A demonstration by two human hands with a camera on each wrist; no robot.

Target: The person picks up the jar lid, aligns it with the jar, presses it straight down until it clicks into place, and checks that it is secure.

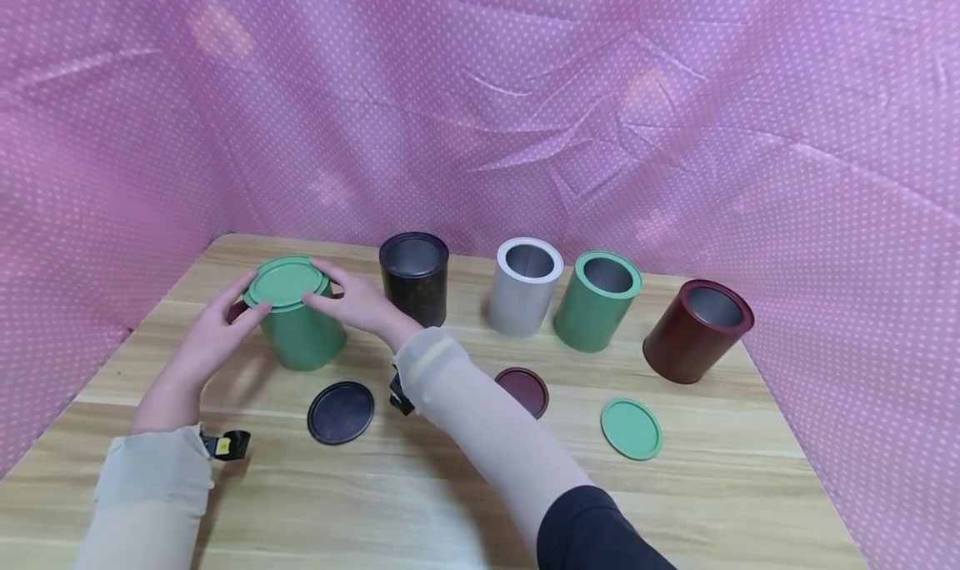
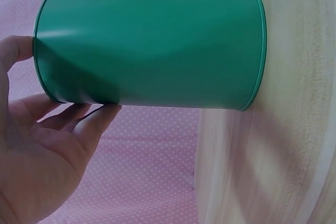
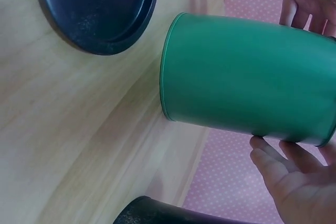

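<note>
A green can (image 1: pixel 303 337) stands upright at the left of the table, a green lid (image 1: pixel 285 283) over its top. My left hand (image 1: pixel 201 343) holds the can's upper left side, thumb at the lid's edge and fingers along the wall. From the other side my right hand (image 1: pixel 360 302) grips the top rim, with its thumb at the near edge. In the left wrist view the smooth green wall (image 2: pixel 152 45) lies between both hands. The right wrist view shows right fingertips (image 3: pixel 262 156) against the can's side, and its base at the wooden surface.
Behind stand an open black can (image 1: pixel 420 295), a white can (image 1: pixel 517 303), another green can (image 1: pixel 591 313) and a dark red can (image 1: pixel 686 341). Nearer lie a black lid (image 1: pixel 341 412), a dark red lid (image 1: pixel 525 391) and a green lid (image 1: pixel 632 428). Pink dotted cloth (image 1: pixel 480 95) hangs around the table.
</note>
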